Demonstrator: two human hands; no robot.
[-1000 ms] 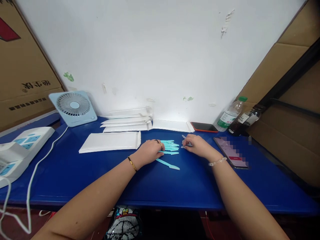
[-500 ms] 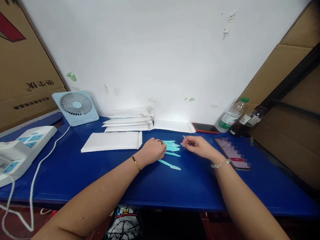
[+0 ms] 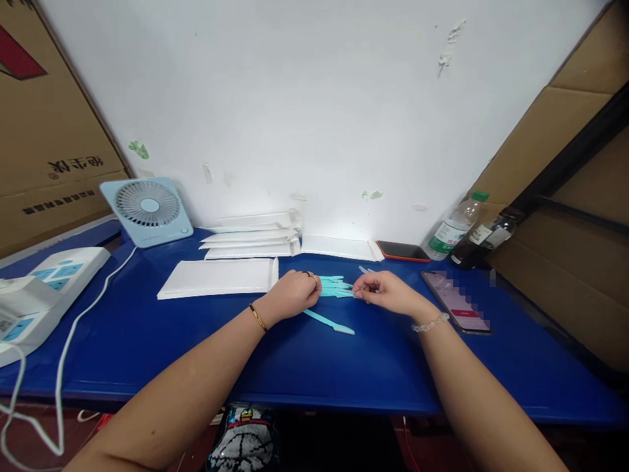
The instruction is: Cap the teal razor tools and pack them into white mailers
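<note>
teal plastic, thin and flat: noting a bunch of teal sticks (image 3: pixel 337 286) lying on the blue table (image 3: pixel 147 341), right between the left grip (image 3: pixel 295 293) and the right grip (image 3: pixel 386 292) and touching both. running lengthwise from one grip across to the other, tapered ends pointing toward the right grip. being equally near both grips, needing no reach from either. curling the left grip over the blunt ends, fingers down on them; not managing to tell whether clamping or merely pressing. closing the right grip in a fingertip pinch on the tapered tips, thumb meeting forefinger. looking smooth, stiff and slightly glossy, knife-like in outline. leaving one loose stick (image 3: pixel 328 321) apart from the bunch, just on the body side of the left grip, lying slantwise with its pale tip toward the right. spotting a small clear piece (image 3: pixel 364 269) just beyond the right grip, too blurred for naming. finding a white padded envelope (image 3: pixel 219 278), matt and soft-edged, just left of the left grip, and a dark glassy phone (image 3: pixel 457 300) lying right of the right grip.
</note>
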